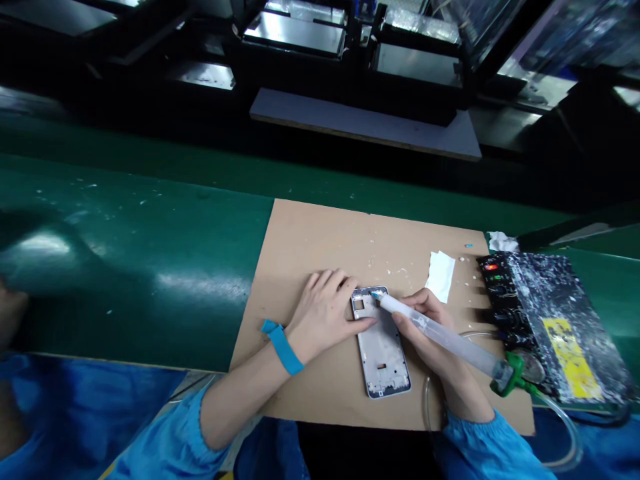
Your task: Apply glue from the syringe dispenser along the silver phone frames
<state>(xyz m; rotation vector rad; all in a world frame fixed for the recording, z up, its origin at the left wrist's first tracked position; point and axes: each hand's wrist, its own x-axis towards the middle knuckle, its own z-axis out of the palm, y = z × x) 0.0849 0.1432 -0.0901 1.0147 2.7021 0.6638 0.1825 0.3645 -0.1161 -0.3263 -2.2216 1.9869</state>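
A phone frame (381, 353), silvery inside with a dark rim, lies flat on a brown cardboard sheet (320, 247). My left hand (327, 307) rests at its upper left edge, fingers spread on the cardboard and the thumb reaching over the frame. A blue band circles that wrist. In my right hand (425, 320) is a glue syringe (450, 340), a translucent barrel held slantwise. Its blue tip meets or hovers just over the top of the frame; I cannot tell which. A green cap (507, 375) with a clear hose closes the rear end.
A stained black control box (565, 313) with a yellow label stands on the right. White paper (441, 275) and small white specks lie on the cardboard. Green tabletop (150, 267) extends left, where another person's hand (11, 310) shows. Behind are a shelf board (360, 123) and dark racks.
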